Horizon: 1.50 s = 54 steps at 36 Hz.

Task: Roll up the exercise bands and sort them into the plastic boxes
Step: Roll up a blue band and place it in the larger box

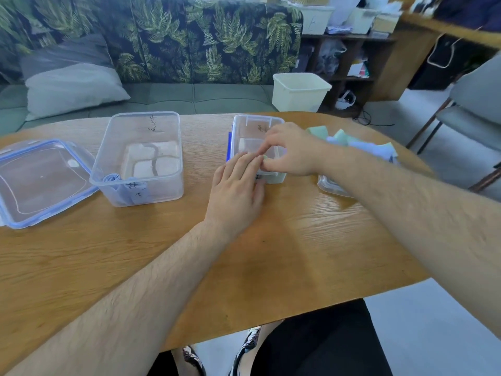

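Note:
Two clear plastic boxes stand on the wooden table. The left box holds a rolled blue band in its near left corner. Over the near rim of the right box my right hand pinches a small green rolled band; most of that band is hidden by the fingers. My left hand lies flat with straight fingers, its fingertips touching the band and the box's front edge. A loose pile of green and blue bands lies to the right, behind my right forearm.
A clear lid with a blue rim lies at the table's far left. Another lid sits partly under my right forearm. Beyond the table are a sofa, a white bin and a chair at the right.

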{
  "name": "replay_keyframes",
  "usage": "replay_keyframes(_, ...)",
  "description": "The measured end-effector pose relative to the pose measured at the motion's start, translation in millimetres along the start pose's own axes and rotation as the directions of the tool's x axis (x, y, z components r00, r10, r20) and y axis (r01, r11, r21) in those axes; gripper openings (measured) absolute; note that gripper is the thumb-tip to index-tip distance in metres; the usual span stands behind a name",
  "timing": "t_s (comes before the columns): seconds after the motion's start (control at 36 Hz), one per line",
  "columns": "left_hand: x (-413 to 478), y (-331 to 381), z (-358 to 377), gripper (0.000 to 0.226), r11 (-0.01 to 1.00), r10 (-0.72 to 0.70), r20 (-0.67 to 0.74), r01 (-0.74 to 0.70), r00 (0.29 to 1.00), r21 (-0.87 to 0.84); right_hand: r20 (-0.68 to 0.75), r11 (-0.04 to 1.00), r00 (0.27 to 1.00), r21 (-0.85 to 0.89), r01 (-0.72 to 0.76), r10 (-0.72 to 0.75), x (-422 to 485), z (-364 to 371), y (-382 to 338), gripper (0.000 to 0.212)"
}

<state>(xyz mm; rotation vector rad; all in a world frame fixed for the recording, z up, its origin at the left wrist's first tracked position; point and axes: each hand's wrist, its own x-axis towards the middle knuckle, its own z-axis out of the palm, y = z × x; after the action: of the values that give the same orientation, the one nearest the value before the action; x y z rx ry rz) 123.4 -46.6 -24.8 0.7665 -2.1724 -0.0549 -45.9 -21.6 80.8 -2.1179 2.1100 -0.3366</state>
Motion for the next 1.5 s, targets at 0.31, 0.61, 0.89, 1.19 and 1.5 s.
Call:
replay_keyframes(0.31,8.0,63.9,20.5,0.029,0.973,0.053,0.148,-0.017,0.988,-0.23,-0.367,0.925,0.909,0.377,-0.048,0.196,-97.2,36.9,27.7,0.018)
replay_keyframes(0.61,34.8,112.8,53.1,0.028,0.911,-0.054,0.381,0.201,0.923,-0.359,-0.37,0.847,0.775,0.067,-0.528,0.512,-119.1,31.3,102.9,0.059)
replay_keyframes(0.89,46.7,119.5,64.3,0.043,0.899,-0.052,0.466,0.244,0.883,-0.362,-0.408,0.853,0.755,0.147,-0.502,0.514,-115.2,32.2,122.3,0.021)
replay_keyframes(1.19,48.4,129.7,51.4,0.054,0.865,-0.039,0.466,0.264,0.884,-0.428,-0.592,0.891,0.667,0.336,-0.304,0.451,-131.4,12.4,109.6,0.015)
replay_keyframes(1.5,48.7,145.2,40.7,0.068,0.844,0.044,0.508,0.241,0.86,-0.48,-0.427,0.733,0.715,0.657,-0.174,0.553,-153.7,-6.3,90.9,0.028)
